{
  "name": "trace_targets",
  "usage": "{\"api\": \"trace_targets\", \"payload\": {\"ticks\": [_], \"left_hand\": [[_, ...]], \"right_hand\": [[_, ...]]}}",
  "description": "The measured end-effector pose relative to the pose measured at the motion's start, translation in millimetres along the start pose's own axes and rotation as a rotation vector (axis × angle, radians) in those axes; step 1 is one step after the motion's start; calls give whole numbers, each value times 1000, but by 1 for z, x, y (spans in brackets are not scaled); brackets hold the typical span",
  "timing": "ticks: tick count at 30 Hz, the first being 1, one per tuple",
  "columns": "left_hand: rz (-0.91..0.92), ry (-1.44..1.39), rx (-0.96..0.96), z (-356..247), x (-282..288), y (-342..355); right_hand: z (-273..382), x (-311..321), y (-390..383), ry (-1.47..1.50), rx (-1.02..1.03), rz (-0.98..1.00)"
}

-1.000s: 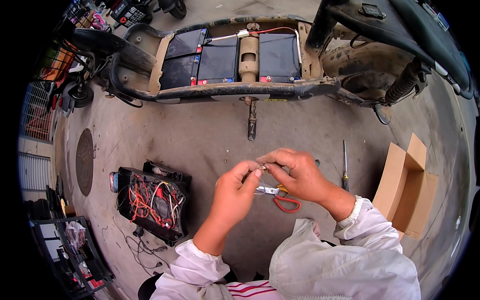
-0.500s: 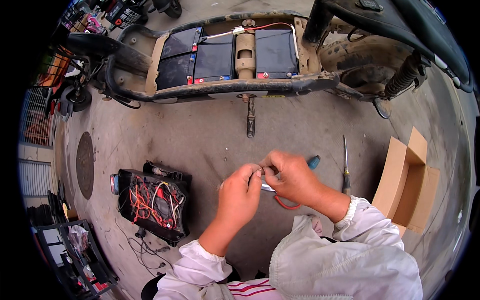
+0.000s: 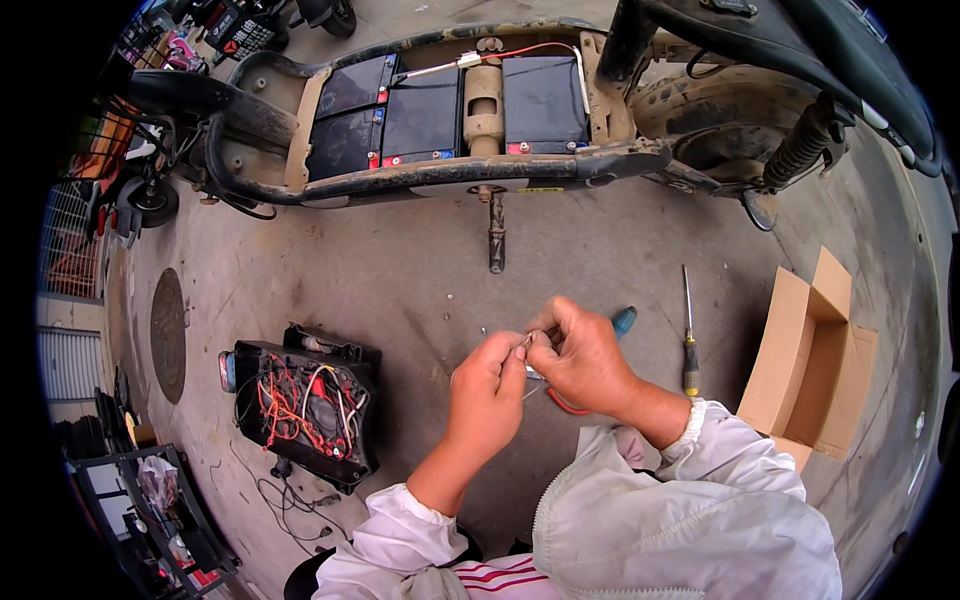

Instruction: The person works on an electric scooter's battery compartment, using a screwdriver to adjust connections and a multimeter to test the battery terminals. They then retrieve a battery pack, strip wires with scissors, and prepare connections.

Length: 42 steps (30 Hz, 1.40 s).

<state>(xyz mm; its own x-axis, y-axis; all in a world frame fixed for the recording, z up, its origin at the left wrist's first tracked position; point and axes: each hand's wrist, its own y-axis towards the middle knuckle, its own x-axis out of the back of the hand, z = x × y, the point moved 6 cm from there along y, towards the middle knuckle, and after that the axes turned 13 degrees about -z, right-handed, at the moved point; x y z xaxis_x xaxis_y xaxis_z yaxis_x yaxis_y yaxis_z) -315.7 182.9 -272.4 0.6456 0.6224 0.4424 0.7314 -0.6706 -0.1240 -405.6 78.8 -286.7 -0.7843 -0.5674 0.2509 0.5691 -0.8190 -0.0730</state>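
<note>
My left hand point(image 3: 487, 388) and my right hand point(image 3: 588, 360) meet at their fingertips above the concrete floor. Both are pinched on something tiny and pale, mostly hidden between the fingers, so I cannot make out its kind. Beneath my right hand a short red cable point(image 3: 566, 403) curves out. Just beyond that hand lies a teal handle point(image 3: 625, 321), the rest of its tool covered. Farther right a screwdriver point(image 3: 690, 352) with a yellow and black handle lies on the floor. A small shiny bit point(image 3: 484, 331) sits just beyond my left hand.
Across the far side stands an electric scooter frame point(image 3: 400, 187) with several black batteries point(image 3: 424, 110) in its floor. A black case point(image 3: 310, 405) full of tangled wires lies left, near a tool box point(image 3: 150, 520). An open cardboard box point(image 3: 800, 370) stands at right.
My view has shifted slightly. The fingers have turned a little against each other, and a pale bit shows between them. The shiny bit beyond my left hand has come into sight.
</note>
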Motion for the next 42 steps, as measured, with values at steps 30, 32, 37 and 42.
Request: {"api": "trace_targets", "payload": {"ticks": [30,32,37,42], "left_hand": [[4,-175,192,18,-11,-4],[-70,-63,146,10,-11,-5],[-142,69,-145,-3,-17,-6],[-142,168,-265,-11,-22,-11]], "right_hand": [[-22,-18,-15,763,-543,185],[-24,-17,-13,764,-543,163],[-27,-9,-9,615,-517,108],[-32,-3,-7,601,-527,54]]}}
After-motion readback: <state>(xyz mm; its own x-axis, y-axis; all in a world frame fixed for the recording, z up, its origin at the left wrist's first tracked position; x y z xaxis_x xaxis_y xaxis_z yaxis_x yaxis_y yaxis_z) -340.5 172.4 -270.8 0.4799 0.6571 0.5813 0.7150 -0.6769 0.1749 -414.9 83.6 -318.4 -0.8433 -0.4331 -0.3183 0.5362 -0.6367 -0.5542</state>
